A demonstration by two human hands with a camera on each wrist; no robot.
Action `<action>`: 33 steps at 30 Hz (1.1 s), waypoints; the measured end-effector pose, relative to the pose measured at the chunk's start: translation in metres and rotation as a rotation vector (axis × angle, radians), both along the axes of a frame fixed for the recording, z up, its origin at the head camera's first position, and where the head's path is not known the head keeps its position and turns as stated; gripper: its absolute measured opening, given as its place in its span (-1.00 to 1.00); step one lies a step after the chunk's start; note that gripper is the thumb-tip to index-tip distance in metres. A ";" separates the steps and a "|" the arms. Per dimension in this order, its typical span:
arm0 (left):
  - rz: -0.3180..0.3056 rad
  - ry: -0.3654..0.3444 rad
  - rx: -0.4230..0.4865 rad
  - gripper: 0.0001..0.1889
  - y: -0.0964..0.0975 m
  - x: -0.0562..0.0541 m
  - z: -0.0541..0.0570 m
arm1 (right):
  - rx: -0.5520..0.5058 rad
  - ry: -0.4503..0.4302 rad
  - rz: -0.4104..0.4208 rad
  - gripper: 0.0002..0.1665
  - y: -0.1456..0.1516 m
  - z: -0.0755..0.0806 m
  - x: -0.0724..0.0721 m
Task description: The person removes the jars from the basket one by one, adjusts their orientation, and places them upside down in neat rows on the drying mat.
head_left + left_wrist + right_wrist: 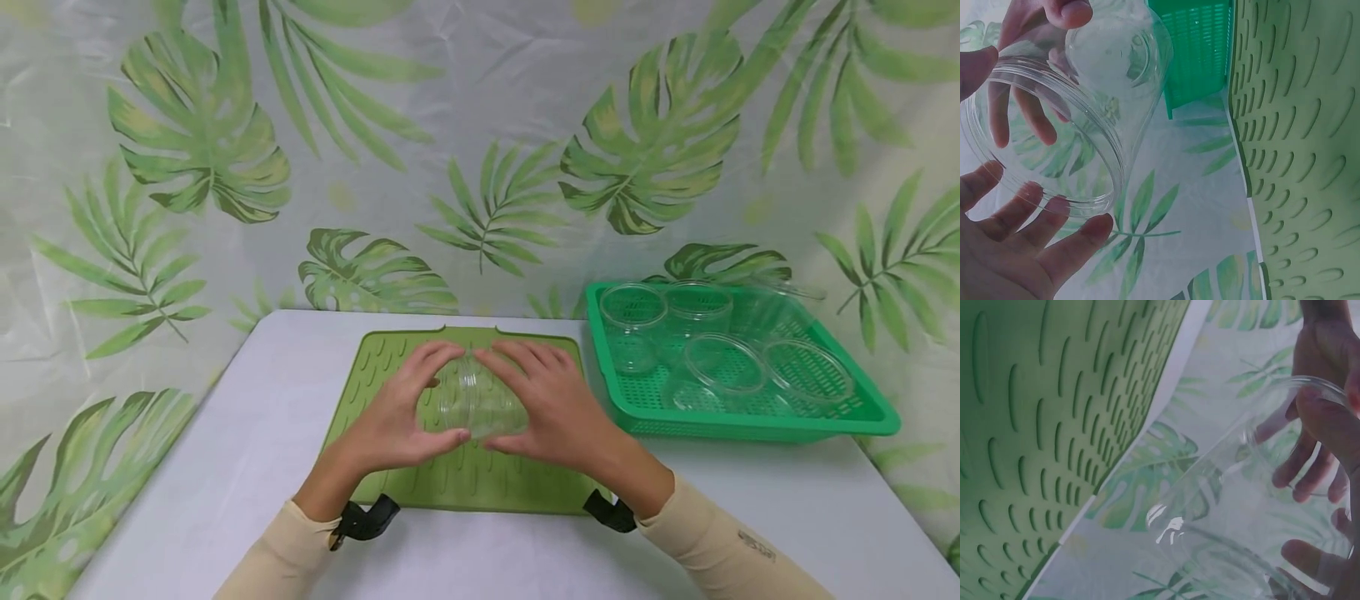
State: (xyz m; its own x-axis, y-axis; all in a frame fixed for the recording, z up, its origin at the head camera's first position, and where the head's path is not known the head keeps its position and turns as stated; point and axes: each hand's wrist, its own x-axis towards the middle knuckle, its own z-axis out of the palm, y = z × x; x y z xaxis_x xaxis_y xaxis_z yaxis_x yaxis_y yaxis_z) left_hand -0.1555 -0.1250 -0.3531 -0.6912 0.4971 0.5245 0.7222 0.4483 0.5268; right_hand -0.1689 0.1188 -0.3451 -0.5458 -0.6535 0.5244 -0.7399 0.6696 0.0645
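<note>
Cupping a clear container from both sides, the left hand and the right hand face each other above a green ridged mat; the left thumb and fingers curve round its ringed rim, plain to see from the left wrist, and the right thumb and fingers bend round the other side; so both grips are on the container, fingertips near each other but apart, and the container sits sideways between the palms, over the middle of the mat; out to the right, a green basket stands on the white table, just beside the mat, and inside it there are several clear cups, the front ones with their round rims up; beige sleeves cover both forearms, black straps show at the wrists, and behind it all hangs a leaf-print curtain.
</note>
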 end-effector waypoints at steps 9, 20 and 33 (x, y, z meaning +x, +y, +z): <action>-0.027 0.052 0.000 -0.10 -0.006 0.002 0.004 | 0.001 -0.023 0.010 0.26 0.003 0.001 0.002; -0.052 0.010 0.054 -0.11 -0.014 0.004 0.006 | -0.093 -0.111 0.081 0.26 0.008 0.003 0.001; -0.092 -0.002 0.107 -0.11 -0.024 0.004 0.006 | -0.284 -0.337 0.120 0.26 0.015 -0.001 0.005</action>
State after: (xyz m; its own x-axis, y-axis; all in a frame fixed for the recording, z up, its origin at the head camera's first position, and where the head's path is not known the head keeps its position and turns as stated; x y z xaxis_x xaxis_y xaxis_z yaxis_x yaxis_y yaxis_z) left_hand -0.1516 -0.1495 -0.3470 -0.6463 0.4997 0.5767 0.7566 0.3212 0.5695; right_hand -0.1643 0.1340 -0.3461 -0.6461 -0.5784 0.4980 -0.7614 0.5345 -0.3670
